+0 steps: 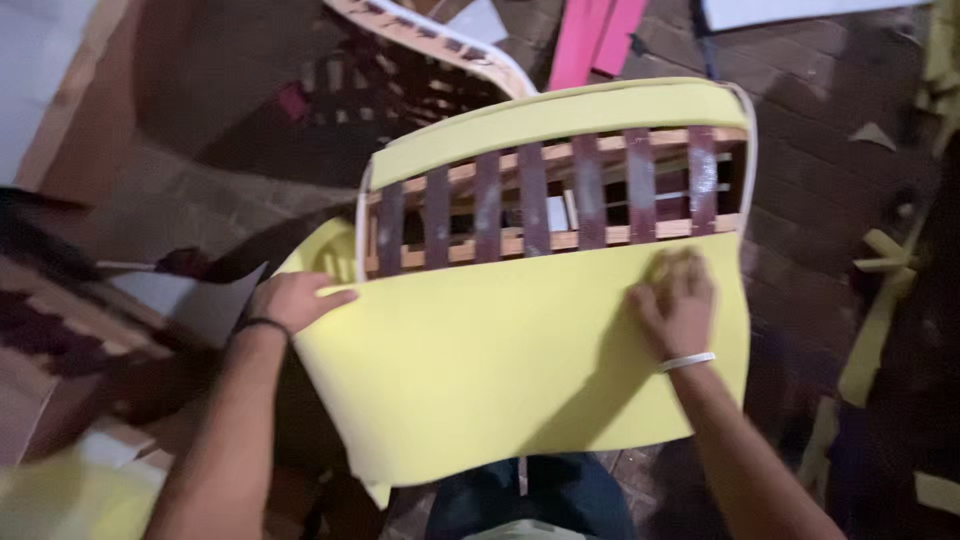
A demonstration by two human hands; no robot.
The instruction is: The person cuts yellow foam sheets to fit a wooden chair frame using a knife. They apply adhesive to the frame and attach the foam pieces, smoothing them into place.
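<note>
Foam sheet (500,350): a soft, pale yellow sheet with a smooth matte face; it lies over the lower part of the chair frame and bends down toward the person. Its long axis runs from left to right.
Left hand (290,300): it is at the left edge of the sheet, with the fingers (335,295) closed around this edge, thumb on top.
Right hand (675,300): it lies flat on the sheet near the upper right corner; its fingers are stretched and press down, they grip nothing.
Nearer hand: both touch the sheet, one at each end; the middle of the sheet lies between them.
Chair frame (560,200): light wood with dark brown webbing straps, upright and side by side, gaps between them.
Upper foam strip (560,115): the same yellow, curved along the top rail.
Floor (830,130): dark bricks, with yellow foam scraps (880,320) at the right.
</note>
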